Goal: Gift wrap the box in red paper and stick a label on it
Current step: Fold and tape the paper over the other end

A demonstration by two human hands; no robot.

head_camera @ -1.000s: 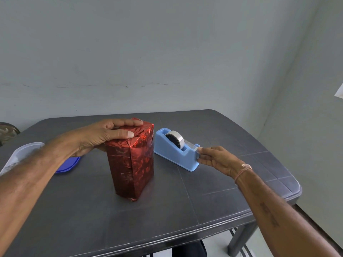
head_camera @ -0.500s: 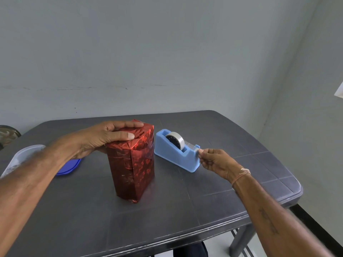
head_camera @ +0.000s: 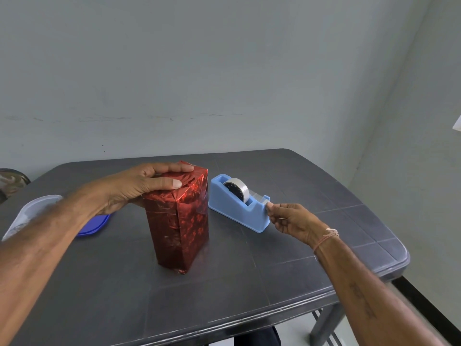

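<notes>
The box, already sheathed in glossy red foil paper, stands upright on end near the middle of the table. The left hand lies flat across its top, fingers straight and thumb along the near edge, pressing the folded end flaps down rather than gripping. Just beside the box, at its 3 o'clock, sits the blue tape dispenser. There the right hand pinches the free end of the tape at the cutter. The box looks light and stiff-sided but tall for its footprint, so it probably tips easily. The foil seems slick, springy and quick to crease, so its flaps likely lift unless held. The safest hold is probably downward pressure on top, or flat palms on the broad faces, avoiding the folded corners. A blue lid lies at its 9 o'clock.
</notes>
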